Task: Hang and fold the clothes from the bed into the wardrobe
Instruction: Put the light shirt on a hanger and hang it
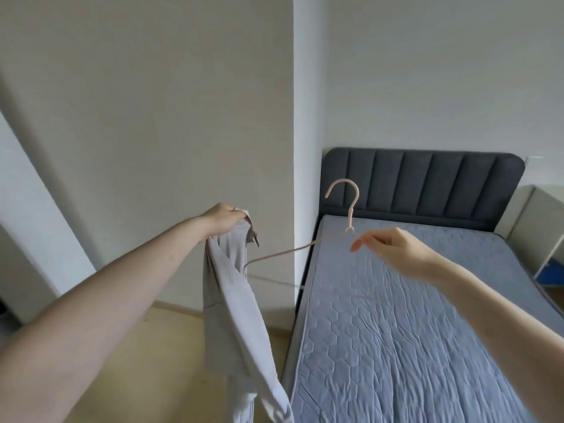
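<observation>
My left hand (pixel 222 219) grips the top edge of a pale grey garment (pixel 235 303), which hangs down in a long strip over the floor beside the bed. My right hand (pixel 393 248) pinches a thin beige hanger (pixel 350 213) just under its neck, hook upright. The hanger's left arm reaches toward the garment and its tip lies at the cloth's edge. The bed (pixel 412 331) on the right has a grey-blue quilted cover and no clothes on the part I see. The wardrobe is out of view.
A beige wall column (pixel 183 117) stands straight ahead, left of the bed. The dark padded headboard (pixel 427 184) is against the far wall. A pale cabinet (pixel 537 227) stands at the far right. Yellowish wooden floor (pixel 158 361) lies below my left arm.
</observation>
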